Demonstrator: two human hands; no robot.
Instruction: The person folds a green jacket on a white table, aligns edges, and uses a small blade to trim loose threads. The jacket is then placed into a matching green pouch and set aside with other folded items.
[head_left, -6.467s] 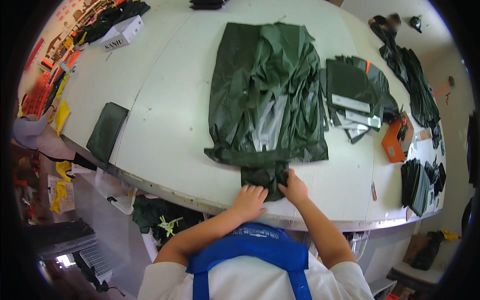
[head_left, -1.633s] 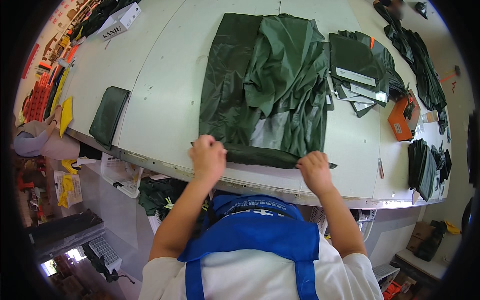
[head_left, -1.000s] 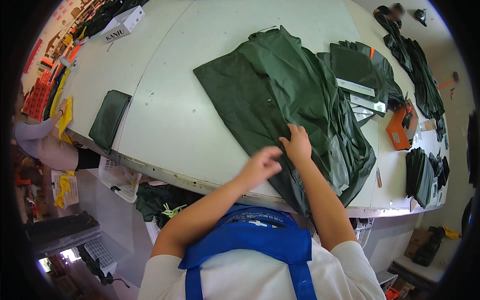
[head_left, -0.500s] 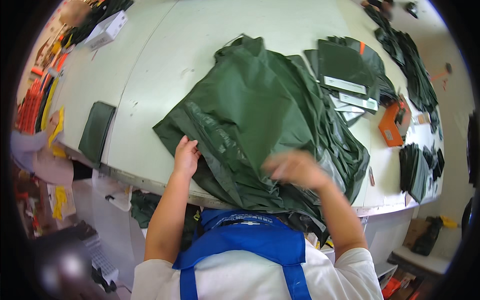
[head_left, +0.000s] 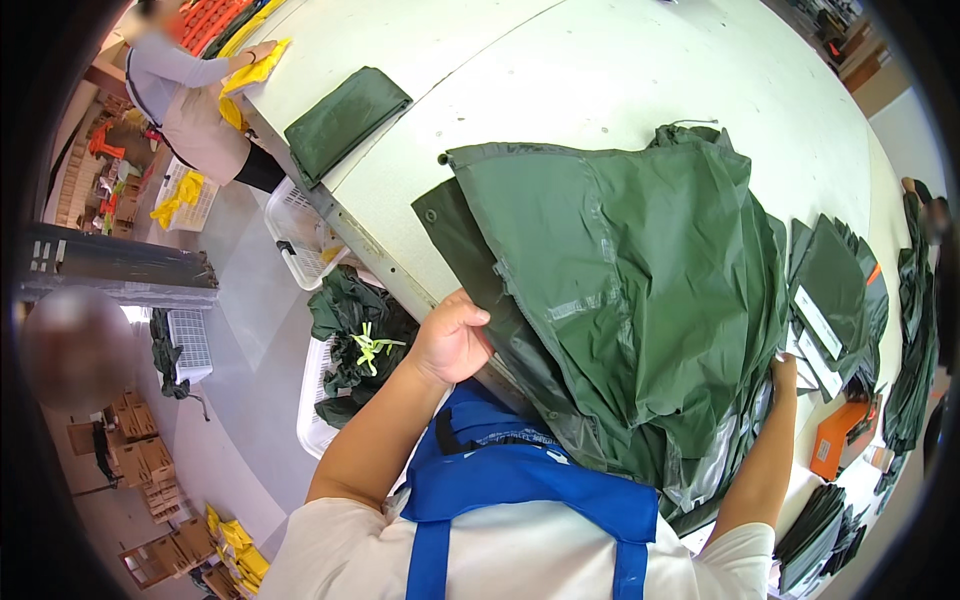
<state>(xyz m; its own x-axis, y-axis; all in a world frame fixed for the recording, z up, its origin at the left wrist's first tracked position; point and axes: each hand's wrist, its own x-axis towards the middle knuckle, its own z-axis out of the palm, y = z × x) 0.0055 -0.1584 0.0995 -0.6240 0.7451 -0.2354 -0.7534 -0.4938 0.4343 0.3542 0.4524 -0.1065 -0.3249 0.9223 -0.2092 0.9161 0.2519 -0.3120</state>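
Observation:
A dark green raincoat-like garment (head_left: 680, 270), with taped seams and a cord at its far end, lies spread and creased across the table before me. Its left edge is in two layers, and the lower one has a round eyelet at the corner. My left hand (head_left: 448, 340) is at that left edge by the table's front, fingers curled and thumb towards the cloth; whether cloth is between them is hidden. My right hand (head_left: 785, 372) reaches along the garment's right side beside a stack of dark green packets (head_left: 835, 285) with white labels. Its fingers are mostly covered.
A folded dark green piece (head_left: 345, 125) lies at the table's left edge. Below stands a white basket (head_left: 315, 400) of green cloth. An orange box (head_left: 838, 440) and more folded green pieces (head_left: 810, 535) sit at the right. Another person (head_left: 200, 100) handles yellow cloth at far left.
The view has turned left. My right hand has gone from above the garment's front to its right side. The garment's left flap lies differently, its two layers now spread apart.

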